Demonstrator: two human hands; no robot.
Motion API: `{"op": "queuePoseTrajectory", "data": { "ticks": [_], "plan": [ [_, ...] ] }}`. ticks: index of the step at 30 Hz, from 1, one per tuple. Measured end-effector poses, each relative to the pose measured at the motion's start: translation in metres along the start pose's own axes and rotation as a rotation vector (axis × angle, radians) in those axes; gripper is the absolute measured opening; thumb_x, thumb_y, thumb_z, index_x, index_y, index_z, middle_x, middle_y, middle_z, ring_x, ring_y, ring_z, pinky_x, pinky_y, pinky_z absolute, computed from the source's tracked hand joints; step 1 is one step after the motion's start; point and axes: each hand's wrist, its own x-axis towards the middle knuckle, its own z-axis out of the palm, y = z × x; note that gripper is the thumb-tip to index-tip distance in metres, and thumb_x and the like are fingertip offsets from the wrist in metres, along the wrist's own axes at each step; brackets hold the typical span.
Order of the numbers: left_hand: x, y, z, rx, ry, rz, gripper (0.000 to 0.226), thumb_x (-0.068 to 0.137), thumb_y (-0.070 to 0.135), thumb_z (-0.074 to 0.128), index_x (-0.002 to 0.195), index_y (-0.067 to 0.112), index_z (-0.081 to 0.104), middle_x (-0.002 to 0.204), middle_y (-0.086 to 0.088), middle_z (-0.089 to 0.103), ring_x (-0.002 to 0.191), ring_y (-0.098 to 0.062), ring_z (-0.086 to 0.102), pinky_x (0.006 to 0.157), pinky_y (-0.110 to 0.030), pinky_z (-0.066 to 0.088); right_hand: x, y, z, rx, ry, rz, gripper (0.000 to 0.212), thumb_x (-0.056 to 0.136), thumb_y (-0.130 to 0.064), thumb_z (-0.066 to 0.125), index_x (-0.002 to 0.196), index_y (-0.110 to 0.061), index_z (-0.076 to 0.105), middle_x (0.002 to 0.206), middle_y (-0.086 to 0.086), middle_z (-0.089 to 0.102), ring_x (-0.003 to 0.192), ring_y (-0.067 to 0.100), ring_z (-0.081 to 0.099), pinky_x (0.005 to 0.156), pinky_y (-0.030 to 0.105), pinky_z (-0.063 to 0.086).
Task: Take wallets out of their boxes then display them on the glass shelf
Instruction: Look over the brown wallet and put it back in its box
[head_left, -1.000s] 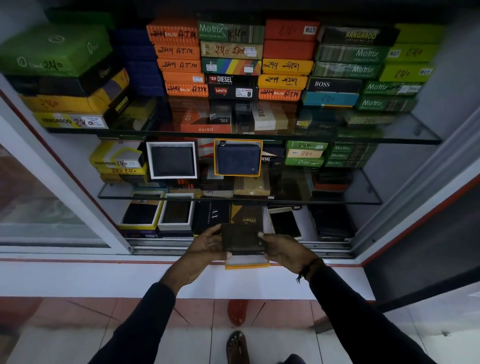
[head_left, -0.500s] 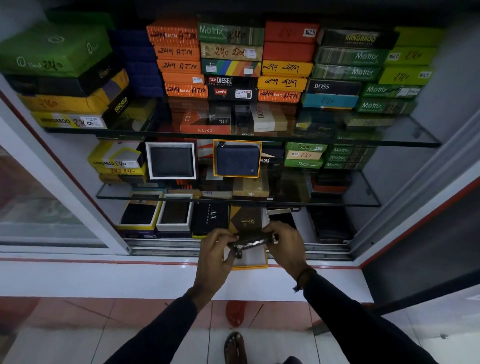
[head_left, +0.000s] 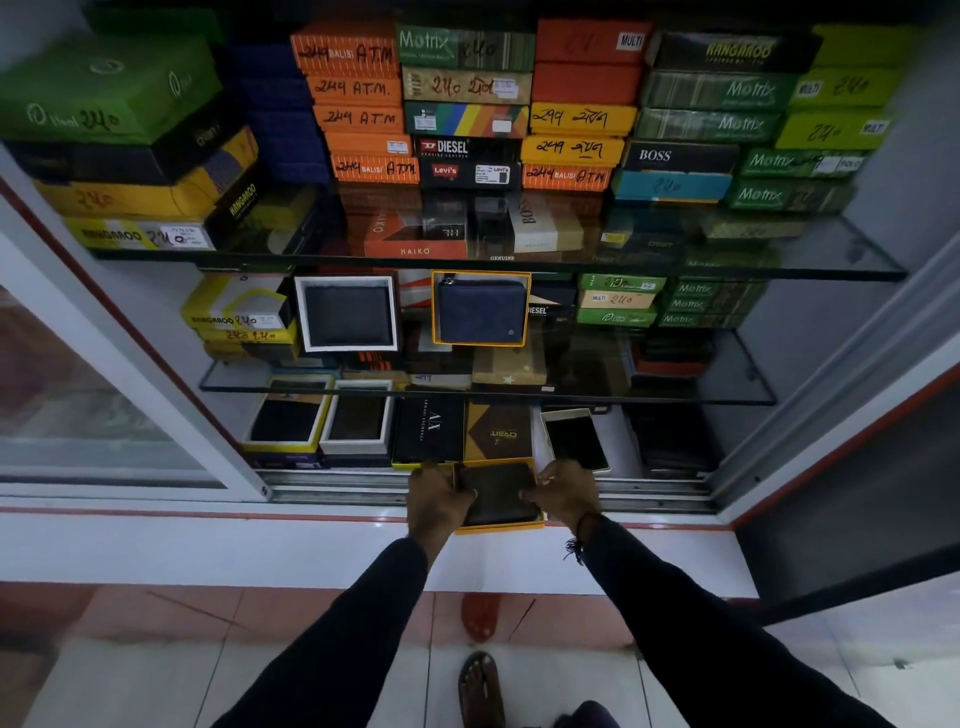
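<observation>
A dark brown wallet (head_left: 500, 496) lies flat in an open orange-rimmed box (head_left: 498, 529) on the white sill at the cabinet's front. My left hand (head_left: 436, 499) grips its left edge and my right hand (head_left: 563, 491) its right edge. On the middle glass shelf (head_left: 675, 397) two wallets stand propped in open boxes: a black wallet (head_left: 347, 314) in a white box and a blue zip wallet (head_left: 480, 310) in an orange box.
Stacks of closed wallet boxes (head_left: 519, 114) fill the upper glass shelf (head_left: 831, 267). On the cabinet floor lie two open boxes (head_left: 322, 421), a black lid (head_left: 428, 431), a brown lid (head_left: 498, 431) and a phone (head_left: 575, 439). A sliding glass door (head_left: 78, 405) stands at left.
The wallet was held up flat, then turned on edge, and now lies flat in the orange box with both hands lowered onto it.
</observation>
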Motion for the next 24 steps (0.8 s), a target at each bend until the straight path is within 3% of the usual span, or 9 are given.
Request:
{"op": "queuePoseTrajectory", "data": {
  "ticks": [3, 5, 8, 10, 14, 17, 19, 21, 24],
  "plan": [
    [0.003, -0.001, 0.002, -0.048, -0.072, -0.152, 0.029, 0.082, 0.029, 0.078, 0.098, 0.006, 0.069, 0.097, -0.008, 0.073, 0.088, -0.023, 0.067, 0.066, -0.028, 0.049, -0.001, -0.003, 0.004, 0.115, -0.052, 0.086, 0.032, 0.076, -0.042, 0.079, 0.067, -0.017, 0.061, 0.078, 0.002, 0.069, 0.081, 0.018, 0.066, 0.071, 0.031, 0.055],
    [0.0, 0.002, 0.002, -0.03, -0.072, -0.116, 0.024, 0.082, 0.028, 0.077, 0.094, 0.008, 0.071, 0.094, -0.008, 0.073, 0.092, -0.026, 0.07, 0.067, -0.03, 0.049, -0.005, -0.004, 0.0, 0.177, -0.056, 0.093, 0.031, 0.076, -0.038, 0.08, 0.061, -0.018, 0.062, 0.079, 0.005, 0.073, 0.082, 0.021, 0.07, 0.082, 0.037, 0.059],
    [-0.011, 0.014, -0.006, -0.042, 0.003, 0.001, 0.018, 0.078, 0.025, 0.08, 0.089, 0.013, 0.074, 0.088, -0.005, 0.076, 0.088, -0.027, 0.072, 0.068, -0.032, 0.055, -0.017, 0.0, -0.017, 0.379, 0.059, 0.07, 0.029, 0.068, -0.025, 0.087, 0.054, -0.02, 0.063, 0.068, 0.004, 0.069, 0.073, 0.022, 0.068, 0.08, 0.042, 0.06],
    [-0.021, 0.025, -0.012, -0.105, 0.027, 0.078, 0.021, 0.077, 0.024, 0.083, 0.091, 0.013, 0.073, 0.085, -0.003, 0.075, 0.082, -0.025, 0.072, 0.069, -0.036, 0.061, -0.027, 0.005, -0.034, 0.481, 0.158, -0.01, 0.024, 0.065, -0.018, 0.09, 0.061, -0.019, 0.066, 0.071, 0.006, 0.069, 0.075, 0.024, 0.068, 0.078, 0.038, 0.058],
    [-0.041, 0.063, -0.025, -0.254, 0.086, 0.264, 0.021, 0.078, 0.025, 0.083, 0.096, 0.02, 0.074, 0.083, 0.009, 0.071, 0.079, -0.01, 0.069, 0.055, -0.004, 0.048, -0.04, 0.004, -0.08, 0.558, 0.263, -0.085, 0.021, 0.065, -0.024, 0.09, 0.072, -0.015, 0.072, 0.063, -0.008, 0.07, 0.064, 0.007, 0.068, 0.066, 0.022, 0.057],
    [-0.042, 0.103, -0.035, -0.266, 0.161, 0.423, 0.017, 0.077, 0.033, 0.082, 0.092, 0.028, 0.073, 0.082, 0.017, 0.07, 0.077, 0.001, 0.067, 0.057, -0.003, 0.046, -0.041, -0.006, -0.118, 0.52, 0.413, -0.121, 0.024, 0.063, -0.036, 0.089, 0.066, -0.023, 0.069, 0.051, -0.023, 0.066, 0.053, -0.013, 0.062, 0.057, 0.013, 0.047],
    [-0.036, 0.133, -0.04, -0.256, 0.223, 0.537, 0.015, 0.077, 0.035, 0.08, 0.088, 0.034, 0.07, 0.078, 0.021, 0.064, 0.074, 0.005, 0.064, 0.058, -0.004, 0.045, -0.037, -0.014, -0.144, 0.514, 0.504, -0.181, 0.024, 0.065, -0.039, 0.087, 0.07, -0.022, 0.07, 0.054, -0.022, 0.068, 0.056, -0.013, 0.063, 0.06, 0.012, 0.05],
    [-0.024, 0.16, -0.041, -0.208, 0.259, 0.576, 0.015, 0.079, 0.035, 0.079, 0.091, 0.027, 0.073, 0.083, 0.01, 0.066, 0.076, -0.003, 0.065, 0.064, -0.015, 0.051, -0.027, -0.023, -0.166, 0.52, 0.529, -0.214, 0.029, 0.065, -0.04, 0.085, 0.08, -0.017, 0.074, 0.067, -0.011, 0.075, 0.069, 0.003, 0.072, 0.073, 0.027, 0.059],
    [-0.003, 0.193, -0.034, -0.089, 0.254, 0.515, 0.024, 0.084, 0.033, 0.076, 0.102, 0.018, 0.075, 0.097, -0.006, 0.073, 0.087, -0.021, 0.069, 0.075, -0.036, 0.059, -0.008, -0.041, -0.186, 0.55, 0.494, -0.187, 0.027, 0.068, -0.03, 0.085, 0.088, -0.014, 0.075, 0.083, 0.003, 0.078, 0.083, 0.022, 0.075, 0.081, 0.047, 0.061]
  ]
}}
